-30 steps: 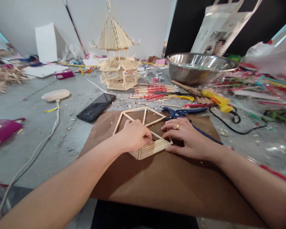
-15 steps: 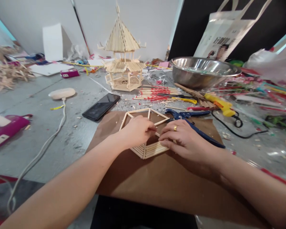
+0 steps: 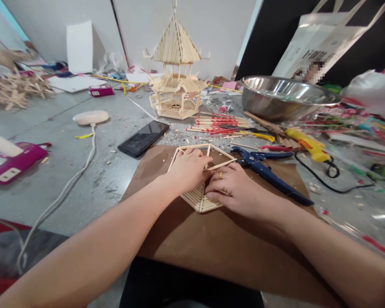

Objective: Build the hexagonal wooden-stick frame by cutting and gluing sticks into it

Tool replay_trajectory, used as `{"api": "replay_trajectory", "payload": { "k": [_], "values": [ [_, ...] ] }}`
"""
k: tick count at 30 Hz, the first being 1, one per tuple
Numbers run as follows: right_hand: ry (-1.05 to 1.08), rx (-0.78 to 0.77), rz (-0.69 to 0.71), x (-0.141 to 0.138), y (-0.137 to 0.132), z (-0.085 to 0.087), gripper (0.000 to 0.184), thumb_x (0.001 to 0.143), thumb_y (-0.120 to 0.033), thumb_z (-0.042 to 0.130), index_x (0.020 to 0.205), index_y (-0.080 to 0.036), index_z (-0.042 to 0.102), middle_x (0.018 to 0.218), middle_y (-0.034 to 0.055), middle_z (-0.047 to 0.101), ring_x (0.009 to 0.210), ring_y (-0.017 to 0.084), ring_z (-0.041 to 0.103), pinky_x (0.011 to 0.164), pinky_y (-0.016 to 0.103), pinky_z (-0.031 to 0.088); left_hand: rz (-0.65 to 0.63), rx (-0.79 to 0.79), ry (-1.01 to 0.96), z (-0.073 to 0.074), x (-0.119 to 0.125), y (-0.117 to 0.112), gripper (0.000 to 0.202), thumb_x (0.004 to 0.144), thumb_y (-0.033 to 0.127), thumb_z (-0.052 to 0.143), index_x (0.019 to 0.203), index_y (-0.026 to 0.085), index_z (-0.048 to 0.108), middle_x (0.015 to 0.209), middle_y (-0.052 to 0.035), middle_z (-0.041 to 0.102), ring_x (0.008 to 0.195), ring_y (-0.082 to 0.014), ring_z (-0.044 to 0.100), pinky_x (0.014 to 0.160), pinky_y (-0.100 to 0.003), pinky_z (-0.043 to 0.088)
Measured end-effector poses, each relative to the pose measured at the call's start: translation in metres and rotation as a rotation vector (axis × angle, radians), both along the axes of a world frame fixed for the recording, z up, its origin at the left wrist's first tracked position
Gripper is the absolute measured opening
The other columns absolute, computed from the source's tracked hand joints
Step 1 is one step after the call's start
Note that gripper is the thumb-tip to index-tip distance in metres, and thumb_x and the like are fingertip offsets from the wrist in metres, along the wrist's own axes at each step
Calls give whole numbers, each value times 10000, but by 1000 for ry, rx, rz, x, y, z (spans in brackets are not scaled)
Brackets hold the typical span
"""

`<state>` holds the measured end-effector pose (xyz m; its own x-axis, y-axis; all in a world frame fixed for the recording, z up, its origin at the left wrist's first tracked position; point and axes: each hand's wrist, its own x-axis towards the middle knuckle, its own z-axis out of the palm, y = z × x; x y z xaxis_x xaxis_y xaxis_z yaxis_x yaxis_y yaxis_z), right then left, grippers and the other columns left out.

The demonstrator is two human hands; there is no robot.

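Note:
A hexagonal frame of thin wooden sticks [image 3: 196, 199] lies on brown paper [image 3: 192, 239]. Its near sections are filled with rows of sticks, while its far sections are open between the spokes. My left hand [image 3: 192, 169] reaches across the frame's left side, fingers curled down near the middle; its fingertips are partly hidden, and I cannot make out what they pinch. My right hand [image 3: 232, 188], with a ring on one finger, has its bent fingers closed on the near right section. Touching the frame's right corner area are blue-handled cutters [image 3: 269, 175].
Behind the paper stand a stick pagoda [image 3: 178, 85] and a pile of red-tipped matchsticks [image 3: 221, 124]. A phone [image 3: 143, 139] lies left of them. On the right are a steel basin [image 3: 272, 102] and a yellow glue gun [image 3: 308, 143]. A white cable [image 3: 73, 179] runs down the left.
The view has shifted slightly, moving the scene to the right. My right hand has moved inward over the near right section, closer to my left hand. The frame stays on the paper.

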<state>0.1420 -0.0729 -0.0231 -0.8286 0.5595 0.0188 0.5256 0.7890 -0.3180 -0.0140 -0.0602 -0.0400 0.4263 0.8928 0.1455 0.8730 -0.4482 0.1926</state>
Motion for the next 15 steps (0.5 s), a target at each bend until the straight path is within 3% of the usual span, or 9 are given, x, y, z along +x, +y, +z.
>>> {"api": "replay_trajectory", "payload": {
  "k": [8,15],
  "values": [
    [13,-56,-55,-4,-1,0,205,767,-255,427,662,-202,595,740,-9,597,843,161,445,776,371,190,-36,-21,-20,2,1,0,270,776,337,364,957,272,554,957,-8,544,942,-198,410,824,-402,273],
    [15,-62,-68,-4,0,-1,201,757,-242,436,647,-203,600,724,-6,598,832,160,443,782,377,183,3,-35,0,2,2,-1,251,766,361,366,878,314,586,953,6,548,925,-227,405,772,-478,248]
  ]
}}
